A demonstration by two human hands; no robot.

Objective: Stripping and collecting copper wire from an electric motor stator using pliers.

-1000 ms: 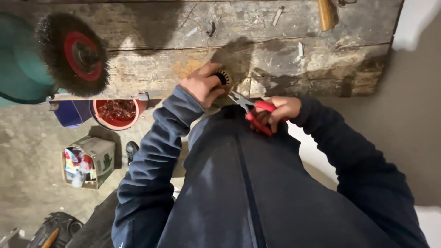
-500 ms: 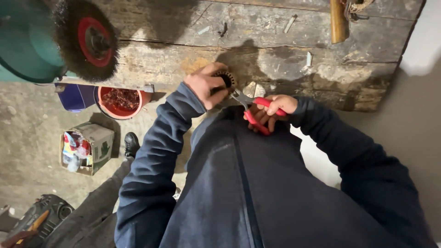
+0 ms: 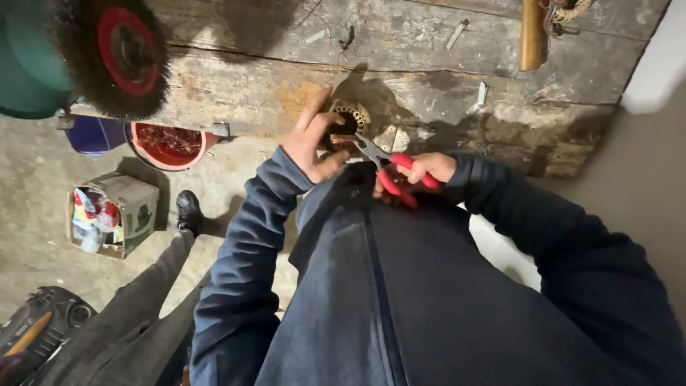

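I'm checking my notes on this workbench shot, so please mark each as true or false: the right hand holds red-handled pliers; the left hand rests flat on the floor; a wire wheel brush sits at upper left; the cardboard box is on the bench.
1. The right hand holds red-handled pliers. True.
2. The left hand rests flat on the floor. False: it grips a small round metal part at the wooden bench.
3. A wire wheel brush sits at upper left. True.
4. The cardboard box is on the bench. False: it stands on the floor.

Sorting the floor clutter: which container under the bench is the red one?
The round red bowl, beside the blue container; the cardboard box lies nearer the shoe.
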